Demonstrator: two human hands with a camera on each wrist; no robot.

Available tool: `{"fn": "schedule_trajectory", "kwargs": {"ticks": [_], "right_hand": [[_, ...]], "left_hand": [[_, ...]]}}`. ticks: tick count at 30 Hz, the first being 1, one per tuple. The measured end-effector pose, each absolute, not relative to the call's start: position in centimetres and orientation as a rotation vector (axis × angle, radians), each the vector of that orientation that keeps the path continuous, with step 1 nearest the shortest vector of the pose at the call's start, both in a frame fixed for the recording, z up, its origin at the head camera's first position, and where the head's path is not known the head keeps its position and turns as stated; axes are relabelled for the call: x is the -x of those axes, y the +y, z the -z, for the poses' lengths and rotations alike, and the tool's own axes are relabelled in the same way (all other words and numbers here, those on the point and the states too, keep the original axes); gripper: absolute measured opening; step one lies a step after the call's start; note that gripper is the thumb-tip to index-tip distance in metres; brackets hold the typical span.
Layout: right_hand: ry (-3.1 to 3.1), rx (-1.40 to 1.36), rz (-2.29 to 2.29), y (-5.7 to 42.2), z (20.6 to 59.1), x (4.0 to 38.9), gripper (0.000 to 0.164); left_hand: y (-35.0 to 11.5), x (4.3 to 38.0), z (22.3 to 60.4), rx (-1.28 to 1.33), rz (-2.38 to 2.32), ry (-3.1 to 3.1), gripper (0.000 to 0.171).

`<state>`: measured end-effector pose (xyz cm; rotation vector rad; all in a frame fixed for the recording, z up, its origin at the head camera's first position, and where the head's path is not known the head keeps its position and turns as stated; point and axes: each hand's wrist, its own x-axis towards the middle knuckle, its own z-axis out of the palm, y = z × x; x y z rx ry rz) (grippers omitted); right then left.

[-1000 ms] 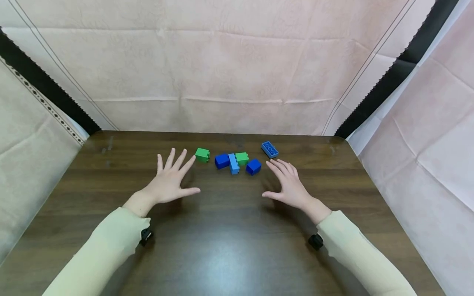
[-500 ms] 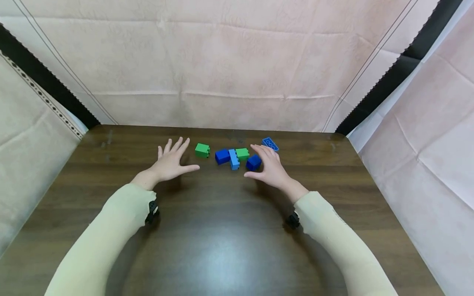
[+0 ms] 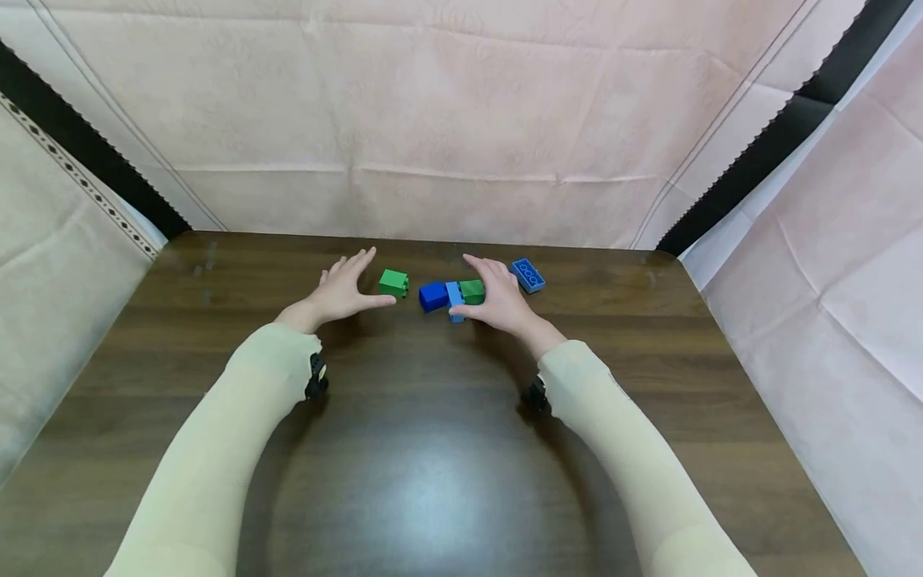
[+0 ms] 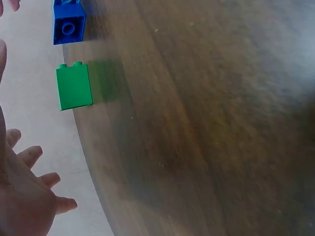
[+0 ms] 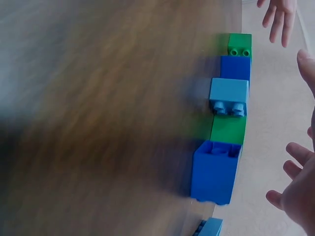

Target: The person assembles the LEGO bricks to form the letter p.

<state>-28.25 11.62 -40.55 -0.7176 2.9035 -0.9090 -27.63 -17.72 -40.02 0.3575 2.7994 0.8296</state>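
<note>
My left hand [image 3: 337,296], fingers extended and thumb pointing right, hovers left of a green brick [image 3: 393,283]. The left wrist view shows that green brick [image 4: 75,87] apart from the spread fingers. Over the right part of a brick row is my right hand [image 3: 501,300], thumb and fingers apart. Its thumb overlaps a light blue brick [image 3: 454,296], beside a dark blue brick [image 3: 433,296] and a second green brick [image 3: 472,290]. Another dark blue brick [image 5: 214,172], hidden behind the right hand in the head view, shows in the right wrist view. Neither hand holds anything.
A blue brick [image 3: 528,275] with studs facing up lies beyond the right hand, near the back edge of the brown wooden table [image 3: 433,433]. Pale cloth [image 3: 461,120] hangs behind the table and at both sides. Each wrist carries a black camera.
My right hand has moved left and forward over the bricks, covering the right dark blue one. My left hand has moved slightly forward and turned, its fingers closer together. The bricks stay in place.
</note>
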Motion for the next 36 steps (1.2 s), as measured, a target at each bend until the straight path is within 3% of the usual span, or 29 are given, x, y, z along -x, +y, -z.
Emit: {"fn": "schedule_trajectory", "kwargs": {"ticks": [23,30,36], "right_hand": [[2.786,0.634,0.786,7.3,41.9,30.7,0.084],[2.838,0.659,0.635,6.9,42.2,31.1,0.071],[2.859,0.69,0.518,6.4,42.3,31.2,0.053]], "left_hand": [[-16.3,30.2,41.7,-0.379,-0.988,2.701,0.085],[-15.7,30.2,42.0,-0.351,-0.952,2.7,0.075],[-15.7,30.1,42.3,-0.32,-0.939,2.77,0.055]]}}
